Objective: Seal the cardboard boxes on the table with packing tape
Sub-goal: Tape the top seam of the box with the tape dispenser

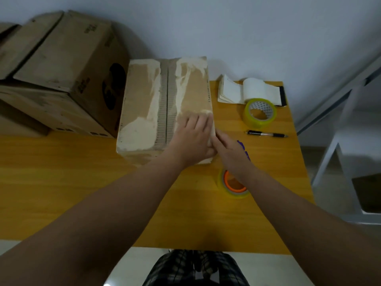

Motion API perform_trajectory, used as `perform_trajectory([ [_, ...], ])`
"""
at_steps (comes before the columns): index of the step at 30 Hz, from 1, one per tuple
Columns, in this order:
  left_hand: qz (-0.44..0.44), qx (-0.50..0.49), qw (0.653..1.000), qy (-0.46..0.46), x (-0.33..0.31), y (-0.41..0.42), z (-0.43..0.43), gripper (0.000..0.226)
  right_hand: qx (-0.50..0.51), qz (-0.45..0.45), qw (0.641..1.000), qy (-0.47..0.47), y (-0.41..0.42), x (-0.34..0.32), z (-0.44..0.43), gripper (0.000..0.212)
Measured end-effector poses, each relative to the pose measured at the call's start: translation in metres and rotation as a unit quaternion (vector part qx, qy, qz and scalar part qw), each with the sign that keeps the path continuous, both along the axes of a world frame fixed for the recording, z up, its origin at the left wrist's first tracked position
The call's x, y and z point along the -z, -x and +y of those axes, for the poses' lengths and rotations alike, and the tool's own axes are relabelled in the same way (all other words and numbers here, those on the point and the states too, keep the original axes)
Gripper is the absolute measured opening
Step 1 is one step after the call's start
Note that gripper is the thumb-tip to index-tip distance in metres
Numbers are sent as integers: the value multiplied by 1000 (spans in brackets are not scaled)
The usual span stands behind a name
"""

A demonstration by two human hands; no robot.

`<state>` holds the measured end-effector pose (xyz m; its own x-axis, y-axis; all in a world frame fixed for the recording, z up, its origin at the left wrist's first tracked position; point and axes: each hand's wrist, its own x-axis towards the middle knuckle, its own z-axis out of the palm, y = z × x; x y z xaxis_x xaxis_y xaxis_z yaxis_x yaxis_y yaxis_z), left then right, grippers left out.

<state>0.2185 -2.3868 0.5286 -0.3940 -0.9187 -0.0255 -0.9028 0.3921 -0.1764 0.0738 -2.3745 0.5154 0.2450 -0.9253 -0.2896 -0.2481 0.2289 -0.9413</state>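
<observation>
A worn cardboard box (pixel 152 104) with a torn, peeled top lies on the yellow wooden table (pixel 86 182), its flaps meeting along a centre seam. My left hand (pixel 193 139) lies flat on the box's near right corner, fingers spread. My right hand (pixel 228 149) presses against the box's right side at that same corner, touching my left hand. A roll of clear tape with an orange core (pixel 234 185) sits on the table under my right wrist. A second, yellowish tape roll (pixel 259 113) stands farther right. Whether my right hand holds anything is not visible.
Larger cardboard boxes (pixel 57 73) are stacked at the left against the wall. An open notebook (pixel 249 90) lies at the table's back right, with a black pen (pixel 267 134) in front of it. Something purple (pixel 244 150) shows beside my right hand. A white chair (pixel 348 157) stands to the right.
</observation>
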Motion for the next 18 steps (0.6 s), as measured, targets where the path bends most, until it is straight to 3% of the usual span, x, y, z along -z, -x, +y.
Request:
perform_trajectory([
  [10,-7,20,1000,-15,13,-53,17,74,111,37,992,49,-33,9,19,39],
  [14,-2,-13,1000,-7,9,-102,36,71,150,60,985,53,-40,10,24,42],
  [18,23,-105,994,-31,4,-155,52,70,184,100,977,35,-46,3,28,48],
])
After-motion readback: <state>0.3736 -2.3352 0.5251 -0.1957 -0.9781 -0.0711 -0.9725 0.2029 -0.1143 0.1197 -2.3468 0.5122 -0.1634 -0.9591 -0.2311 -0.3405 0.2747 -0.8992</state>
